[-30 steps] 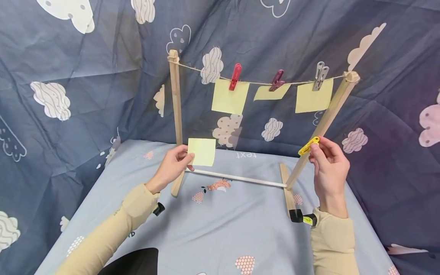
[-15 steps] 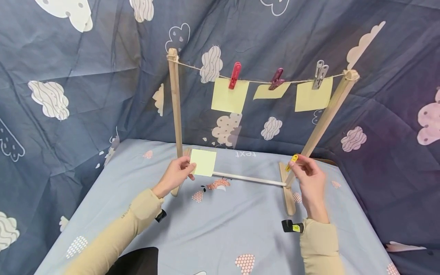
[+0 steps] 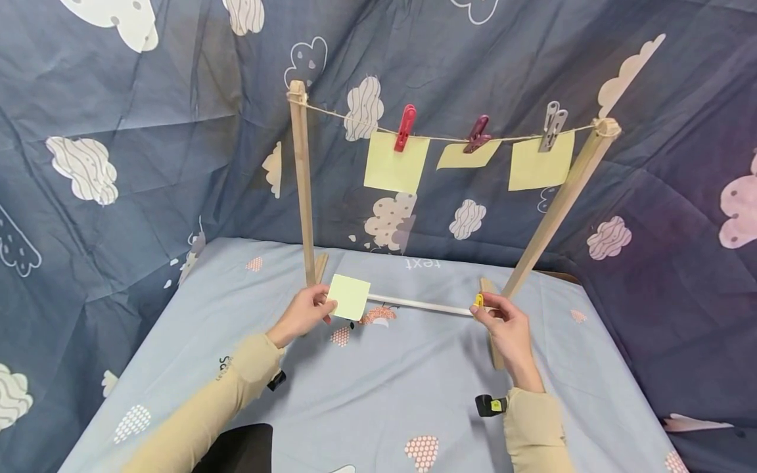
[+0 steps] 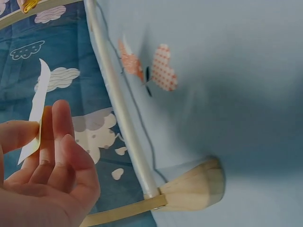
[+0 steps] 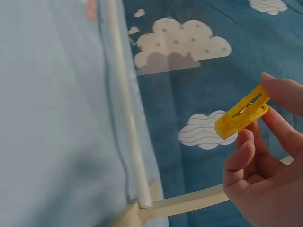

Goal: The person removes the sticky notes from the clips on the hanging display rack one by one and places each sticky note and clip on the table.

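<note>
Between thumb and fingers, my left hand [image 3: 304, 311] pinches a pale yellow sticky note [image 3: 349, 297] by its left edge, in front of the frame's left post. The left wrist view shows that note [image 4: 37, 111] nearly edge-on and slightly bent. My right hand [image 3: 507, 326] pinches a yellow clothespin [image 5: 241, 113] by its handle end, near the foot of the right post. Above, a string [image 3: 334, 113] carries three other notes: one under a red clothespin [image 3: 405, 128], one under a maroon clothespin [image 3: 476, 135] and tilted, one under a grey clothespin [image 3: 553, 127].
Two wooden posts, left [image 3: 301, 184] and right [image 3: 558, 203], hold the string. A white rod [image 3: 420, 305] joins them low down, just above a light blue cloth [image 3: 378, 394]. Dark blue cloud-patterned fabric [image 3: 236, 177] hangs behind.
My right hand has moved left and down with the yellow clothespin, away from the right post. My left hand has lowered the sticky note, which is now a little tilted.
</note>
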The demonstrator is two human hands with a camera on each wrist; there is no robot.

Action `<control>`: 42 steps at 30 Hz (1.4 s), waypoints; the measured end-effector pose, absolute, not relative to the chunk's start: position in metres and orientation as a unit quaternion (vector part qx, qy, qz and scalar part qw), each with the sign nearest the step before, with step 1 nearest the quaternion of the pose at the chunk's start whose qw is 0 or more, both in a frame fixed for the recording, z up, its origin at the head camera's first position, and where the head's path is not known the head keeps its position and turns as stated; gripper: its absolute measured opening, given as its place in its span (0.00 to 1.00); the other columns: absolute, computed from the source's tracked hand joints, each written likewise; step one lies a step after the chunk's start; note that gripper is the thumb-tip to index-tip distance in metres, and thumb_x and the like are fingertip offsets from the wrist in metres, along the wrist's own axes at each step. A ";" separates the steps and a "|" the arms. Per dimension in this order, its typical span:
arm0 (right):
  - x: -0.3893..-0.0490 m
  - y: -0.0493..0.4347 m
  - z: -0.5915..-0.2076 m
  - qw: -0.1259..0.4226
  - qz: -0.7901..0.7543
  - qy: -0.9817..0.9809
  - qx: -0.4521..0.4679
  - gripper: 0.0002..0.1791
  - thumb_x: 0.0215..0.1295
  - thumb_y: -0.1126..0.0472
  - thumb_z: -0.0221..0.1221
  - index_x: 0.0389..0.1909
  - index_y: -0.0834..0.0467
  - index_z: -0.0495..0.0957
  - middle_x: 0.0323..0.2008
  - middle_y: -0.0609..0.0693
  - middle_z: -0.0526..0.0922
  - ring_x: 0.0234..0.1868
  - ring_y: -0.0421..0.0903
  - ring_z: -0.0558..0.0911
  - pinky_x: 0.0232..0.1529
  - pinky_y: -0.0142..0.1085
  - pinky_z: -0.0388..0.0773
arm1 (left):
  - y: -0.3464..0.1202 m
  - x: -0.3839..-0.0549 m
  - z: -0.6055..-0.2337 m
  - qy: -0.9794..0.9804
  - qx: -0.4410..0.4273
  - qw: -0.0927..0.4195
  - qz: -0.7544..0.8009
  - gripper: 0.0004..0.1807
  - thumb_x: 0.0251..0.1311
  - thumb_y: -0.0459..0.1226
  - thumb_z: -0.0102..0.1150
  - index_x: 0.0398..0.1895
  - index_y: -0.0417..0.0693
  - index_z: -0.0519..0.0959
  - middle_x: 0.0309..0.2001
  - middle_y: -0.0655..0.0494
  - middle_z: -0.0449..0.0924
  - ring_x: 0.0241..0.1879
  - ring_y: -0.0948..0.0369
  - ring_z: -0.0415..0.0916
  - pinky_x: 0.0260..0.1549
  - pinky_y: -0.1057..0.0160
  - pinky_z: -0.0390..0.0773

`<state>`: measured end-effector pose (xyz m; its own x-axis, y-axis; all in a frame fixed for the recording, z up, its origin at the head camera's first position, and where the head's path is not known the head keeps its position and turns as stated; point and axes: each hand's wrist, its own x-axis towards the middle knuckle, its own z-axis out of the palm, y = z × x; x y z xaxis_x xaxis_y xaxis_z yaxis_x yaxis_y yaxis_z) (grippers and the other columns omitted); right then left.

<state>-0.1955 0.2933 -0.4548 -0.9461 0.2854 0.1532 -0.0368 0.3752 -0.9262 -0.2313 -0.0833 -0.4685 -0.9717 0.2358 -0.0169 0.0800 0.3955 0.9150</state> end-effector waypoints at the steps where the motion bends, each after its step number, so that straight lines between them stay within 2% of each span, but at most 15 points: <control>1: -0.196 0.293 -0.457 0.140 0.550 -0.821 -0.071 0.20 0.58 0.63 0.67 0.52 0.62 0.80 0.37 0.39 0.80 0.33 0.34 0.74 0.31 0.23 0.70 | -0.083 -0.231 -0.470 0.834 0.097 0.076 0.538 0.12 0.63 0.31 0.56 0.48 0.35 0.75 0.33 0.33 0.81 0.29 0.41 0.81 0.22 0.66 0.66; 6: -0.197 0.295 -0.469 0.120 0.528 -0.839 -0.056 0.19 0.56 0.64 0.68 0.50 0.61 0.81 0.38 0.47 0.81 0.32 0.34 0.74 0.28 0.25 0.71 | -0.079 -0.232 -0.479 0.839 0.105 0.093 0.526 0.12 0.63 0.30 0.55 0.48 0.35 0.76 0.33 0.32 0.82 0.30 0.37 0.81 0.23 0.67 0.66; 12: -0.197 0.297 -0.479 0.081 0.515 -0.852 -0.057 0.20 0.56 0.63 0.67 0.52 0.61 0.80 0.45 0.58 0.81 0.32 0.36 0.73 0.29 0.27 0.70 | -0.073 -0.231 -0.488 0.850 0.097 0.098 0.508 0.13 0.62 0.31 0.57 0.49 0.35 0.77 0.30 0.40 0.82 0.27 0.43 0.82 0.22 0.68 0.69; 20: -0.193 0.298 -0.488 0.000 0.459 -0.888 -0.029 0.23 0.56 0.62 0.68 0.53 0.63 0.78 0.48 0.62 0.81 0.38 0.42 0.75 0.34 0.30 0.73 | -0.070 -0.229 -0.498 0.865 0.101 0.099 0.482 0.12 0.61 0.30 0.57 0.47 0.37 0.78 0.26 0.44 0.81 0.22 0.47 0.79 0.19 0.67 0.68; 23: -0.192 0.297 -0.491 -0.004 0.457 -0.889 -0.020 0.23 0.55 0.63 0.68 0.52 0.65 0.79 0.46 0.62 0.81 0.38 0.43 0.76 0.34 0.30 0.73 | -0.069 -0.227 -0.500 0.869 0.103 0.104 0.472 0.08 0.61 0.31 0.57 0.43 0.38 0.78 0.25 0.43 0.80 0.20 0.49 0.78 0.18 0.66 0.67; 30: -0.193 0.297 -0.499 -0.015 0.455 -0.890 -0.021 0.22 0.53 0.65 0.68 0.50 0.66 0.79 0.42 0.61 0.83 0.35 0.41 0.76 0.33 0.29 0.72 | -0.068 -0.225 -0.506 0.879 0.119 0.108 0.449 0.04 0.61 0.31 0.56 0.37 0.38 0.78 0.21 0.47 0.78 0.15 0.64 0.68 0.18 0.68 0.62; 37: -0.193 0.295 -0.505 -0.042 0.441 -0.896 -0.033 0.21 0.51 0.65 0.69 0.48 0.66 0.79 0.36 0.58 0.81 0.33 0.42 0.74 0.31 0.30 0.71 | -0.065 -0.224 -0.511 0.883 0.107 0.115 0.443 0.02 0.61 0.31 0.56 0.32 0.40 0.77 0.19 0.48 0.76 0.15 0.64 0.67 0.18 0.68 0.63; 42: -0.192 0.291 -0.509 -0.048 0.420 -0.905 -0.036 0.21 0.50 0.65 0.70 0.46 0.67 0.79 0.35 0.58 0.81 0.33 0.43 0.73 0.32 0.31 0.69 | -0.065 -0.222 -0.511 0.895 0.101 0.109 0.420 0.05 0.60 0.31 0.57 0.27 0.42 0.75 0.17 0.55 0.70 0.14 0.64 0.69 0.17 0.68 0.66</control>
